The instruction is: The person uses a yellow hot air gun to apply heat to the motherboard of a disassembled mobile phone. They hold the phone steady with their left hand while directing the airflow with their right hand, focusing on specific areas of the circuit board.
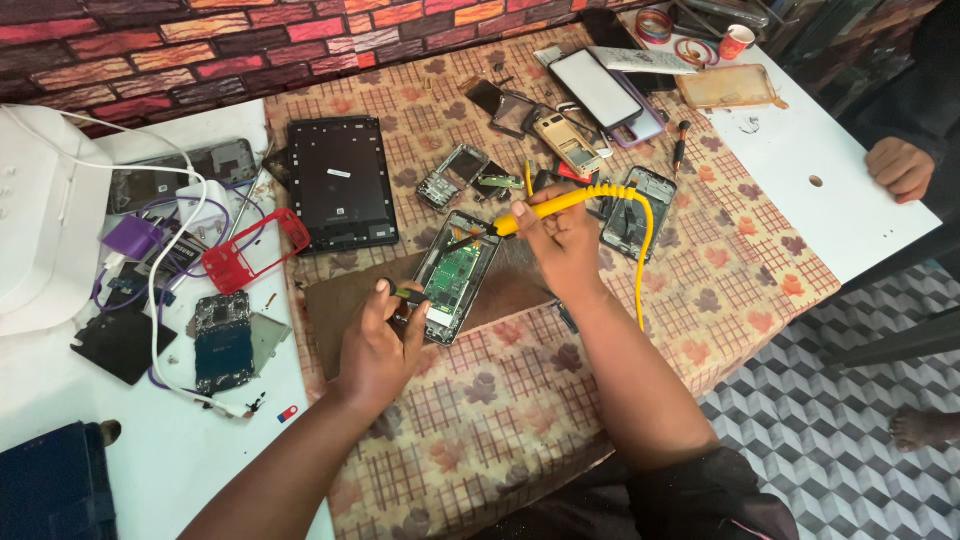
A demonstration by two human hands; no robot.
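An opened phone (452, 278) with a green circuit board lies on a brown mat (340, 305) in the middle of the patterned cloth. My right hand (558, 243) grips a yellow soldering iron (545, 208) whose dark tip points down-left at the phone's top end. Its yellow cable (643, 258) loops right and hangs down past my wrist. My left hand (378, 345) pinches a thin dark tool (408, 294), probably tweezers, against the phone's left edge.
A black tablet back (341, 181), a red phone frame (256, 250), several phone parts (565, 140) and a dismantled phone (222, 340) surround the mat. White device (40, 205) with cables at left. Another person's hand (900, 167) rests at the right table edge.
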